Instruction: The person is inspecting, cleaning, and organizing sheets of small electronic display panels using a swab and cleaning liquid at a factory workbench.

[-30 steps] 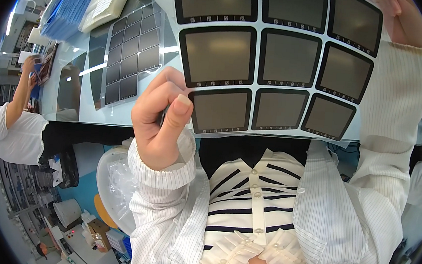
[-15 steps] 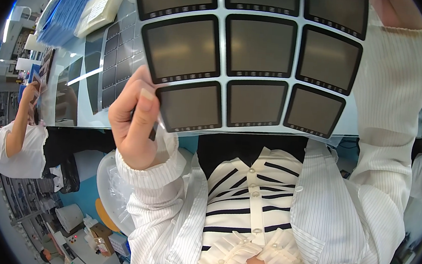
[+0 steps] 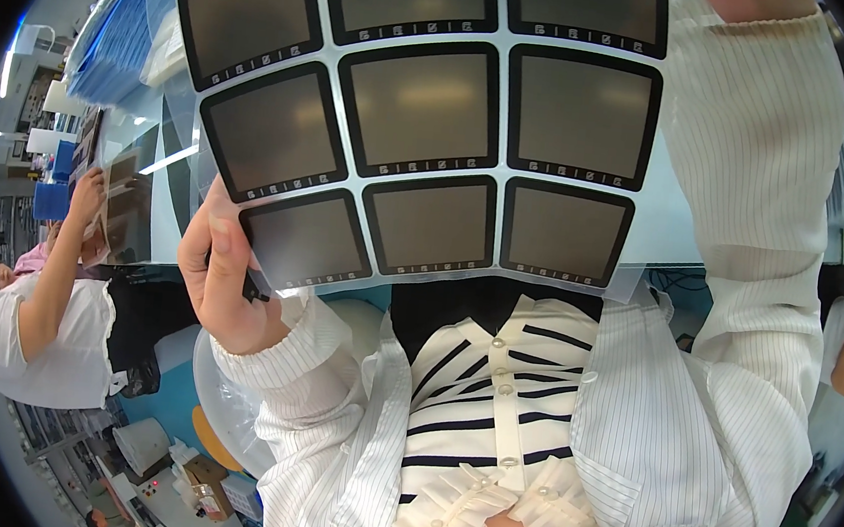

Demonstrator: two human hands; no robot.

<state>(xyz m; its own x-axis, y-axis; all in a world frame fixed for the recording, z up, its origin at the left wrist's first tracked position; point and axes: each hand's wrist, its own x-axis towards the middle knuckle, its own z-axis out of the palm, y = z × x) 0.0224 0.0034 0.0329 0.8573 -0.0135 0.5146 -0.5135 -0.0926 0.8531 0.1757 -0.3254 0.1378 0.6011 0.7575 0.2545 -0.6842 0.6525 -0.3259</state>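
Observation:
A large clear sheet [image 3: 353,162] bearing rows of dark grey rectangular panels with black borders is held up before me, covering much of the upper middle. My left hand [image 3: 226,271] is closed on its lower left edge, thumb in front. A slim dark object [image 3: 255,291], its kind unclear, shows against the palm of that hand. At the top right, my right hand [image 3: 761,4] is mostly cut off by the picture's edge. Its fingers are out of sight, so whether it grips the sheet does not show.
A pale worktop [image 3: 681,231] lies beneath the sheet. Stacked blue sheets [image 3: 120,41] stand at the upper left. A co-worker in a white top [image 3: 45,331] works at the left with a raised arm. Beside my left sleeve is a whitish bin [image 3: 220,386].
The sheet has shifted left and tilted, with more of its panels showing. My left hand has moved left and slightly down with it. The co-worker's arm at the left has shifted.

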